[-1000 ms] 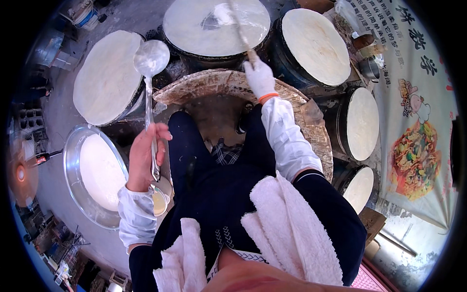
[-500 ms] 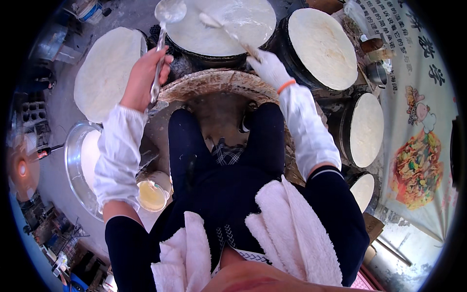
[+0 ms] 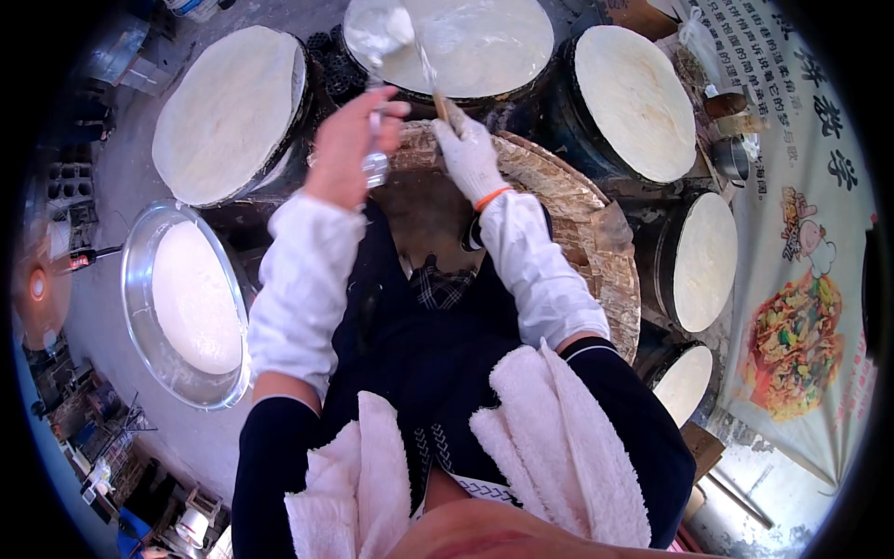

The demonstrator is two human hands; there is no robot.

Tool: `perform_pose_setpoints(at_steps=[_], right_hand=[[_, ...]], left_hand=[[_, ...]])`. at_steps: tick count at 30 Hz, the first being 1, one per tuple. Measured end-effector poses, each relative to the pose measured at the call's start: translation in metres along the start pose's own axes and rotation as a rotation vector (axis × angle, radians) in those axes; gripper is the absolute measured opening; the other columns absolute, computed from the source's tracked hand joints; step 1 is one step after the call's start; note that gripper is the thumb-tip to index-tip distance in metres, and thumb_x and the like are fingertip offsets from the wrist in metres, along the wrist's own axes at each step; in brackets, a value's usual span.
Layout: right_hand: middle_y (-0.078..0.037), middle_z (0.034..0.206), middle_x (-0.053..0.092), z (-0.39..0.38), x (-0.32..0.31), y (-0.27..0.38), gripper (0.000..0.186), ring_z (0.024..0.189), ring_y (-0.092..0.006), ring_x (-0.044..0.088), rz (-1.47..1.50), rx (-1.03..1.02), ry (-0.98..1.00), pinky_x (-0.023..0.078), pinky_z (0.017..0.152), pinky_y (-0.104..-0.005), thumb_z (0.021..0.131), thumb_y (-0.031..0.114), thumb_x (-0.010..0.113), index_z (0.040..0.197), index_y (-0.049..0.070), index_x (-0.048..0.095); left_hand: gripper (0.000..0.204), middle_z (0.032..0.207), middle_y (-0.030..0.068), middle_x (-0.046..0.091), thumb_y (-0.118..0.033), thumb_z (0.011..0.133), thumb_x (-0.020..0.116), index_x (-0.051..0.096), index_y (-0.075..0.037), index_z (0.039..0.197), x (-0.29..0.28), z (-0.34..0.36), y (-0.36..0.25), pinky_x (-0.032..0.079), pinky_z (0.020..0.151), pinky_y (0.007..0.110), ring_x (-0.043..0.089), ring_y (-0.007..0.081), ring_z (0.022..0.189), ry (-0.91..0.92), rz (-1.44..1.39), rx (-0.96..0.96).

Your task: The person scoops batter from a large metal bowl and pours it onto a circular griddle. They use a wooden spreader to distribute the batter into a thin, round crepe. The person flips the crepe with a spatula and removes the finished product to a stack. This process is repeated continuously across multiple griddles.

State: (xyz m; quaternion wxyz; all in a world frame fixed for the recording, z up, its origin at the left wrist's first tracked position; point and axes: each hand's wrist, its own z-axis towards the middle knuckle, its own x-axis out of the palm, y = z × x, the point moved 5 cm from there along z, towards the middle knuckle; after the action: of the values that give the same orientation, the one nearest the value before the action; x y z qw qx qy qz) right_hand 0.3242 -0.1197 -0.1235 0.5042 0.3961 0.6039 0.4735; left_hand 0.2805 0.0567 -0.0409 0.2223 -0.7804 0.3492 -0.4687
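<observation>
My bare left hand [image 3: 354,149], slightly blurred, is wrapped round the handle of a metal ladle [image 3: 386,35]. The ladle's bowl is coated in white batter and is held over the far middle griddle. My right hand [image 3: 467,156], in a white glove, grips a scraper with a wooden handle [image 3: 426,70]. Its batter-smeared end is beside the ladle bowl; whether they touch I cannot tell. Below them a thin round sheet of pale batter [image 3: 494,47] covers the griddle [image 3: 507,101], with wet, shiny streaks on it.
Other round griddles bear pale sheets: one at left [image 3: 228,116], one at far right [image 3: 636,102], two lower right [image 3: 703,261] [image 3: 684,384]. A metal basin [image 3: 140,345] of white batter stands left. A crusted curved ledge [image 3: 596,224] rings my knees. A printed banner [image 3: 764,252] hangs right.
My hands have drawn together: the ladle has moved right and the scraper left, so their ends are now side by side over the griddle. My view has shifted, and the basin shows more fully.
</observation>
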Motion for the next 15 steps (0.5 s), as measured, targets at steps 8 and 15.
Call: perform_pose_setpoints(at_steps=[8, 15], right_hand=[[-0.028, 0.093, 0.068, 0.047, -0.047, 0.036, 0.037, 0.089, -0.0391, 0.07, -0.628, -0.067, -0.251, 0.054, 0.078, -0.0491, 0.093, 0.034, 0.06, 0.121, 0.01, 0.064], [-0.024, 0.1, 0.069, -0.017, -0.018, 0.039, 0.052, 0.097, -0.0418, 0.067, -0.619, -0.077, 0.128, 0.052, 0.087, -0.0478, 0.096, 0.037, 0.055, 0.145, 0.022, 0.047]], left_hand=[[0.037, 0.092, 0.0068, 0.051, -0.015, 0.107, 0.043, 0.043, 0.009, 0.135, -0.013, -0.019, -0.037, 0.04, 0.044, 0.02, 0.043, 0.0049, 0.054, 0.122, -0.273, -0.049], [0.036, 0.09, 0.0084, 0.057, -0.016, 0.104, 0.049, 0.048, 0.007, 0.131, -0.046, -0.027, -0.076, 0.039, 0.045, 0.02, 0.044, 0.0064, 0.054, 0.237, -0.261, 0.081]])
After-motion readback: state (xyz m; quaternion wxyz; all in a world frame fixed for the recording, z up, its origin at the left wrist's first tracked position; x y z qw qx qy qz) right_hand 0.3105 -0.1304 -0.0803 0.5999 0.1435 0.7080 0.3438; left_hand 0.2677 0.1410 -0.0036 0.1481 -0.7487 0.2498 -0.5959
